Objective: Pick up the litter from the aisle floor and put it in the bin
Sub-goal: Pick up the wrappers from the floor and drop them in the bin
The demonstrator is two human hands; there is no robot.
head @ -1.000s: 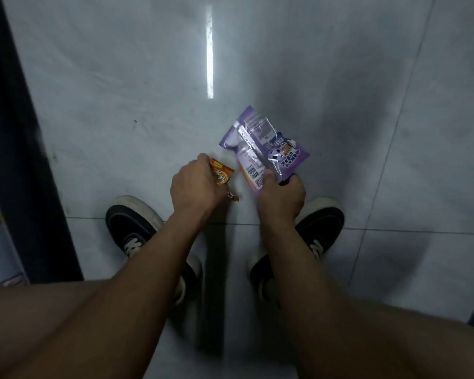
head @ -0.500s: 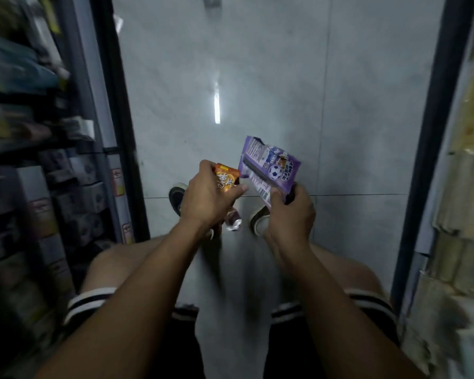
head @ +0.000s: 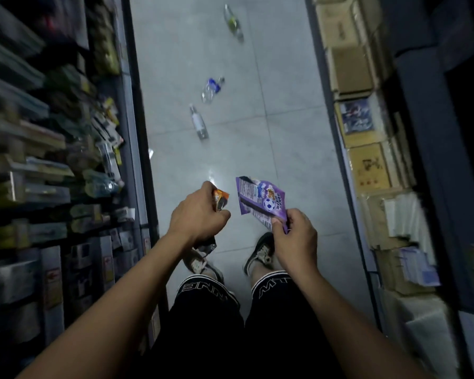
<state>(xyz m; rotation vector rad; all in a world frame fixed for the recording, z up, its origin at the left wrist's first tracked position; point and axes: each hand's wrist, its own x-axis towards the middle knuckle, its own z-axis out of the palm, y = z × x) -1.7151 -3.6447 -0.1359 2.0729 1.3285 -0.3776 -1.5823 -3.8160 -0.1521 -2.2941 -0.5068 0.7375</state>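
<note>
A: Hands?
B: Left hand fingers curled round a small orange wrapper, a dark crumpled bit sticking out below the palm. Right hand pinches the purple snack packet by its lower edge, thumb on top.
A: Floor?
B: Three plastic bottles lying on the grey tiles ahead: white-label bottle nearest, blue-label bottle beyond, green-label bottle farthest. All well apart from the hands.
A: Sides?
B: Stocked shelves left, cardboard boxes right. Blurry.
</note>
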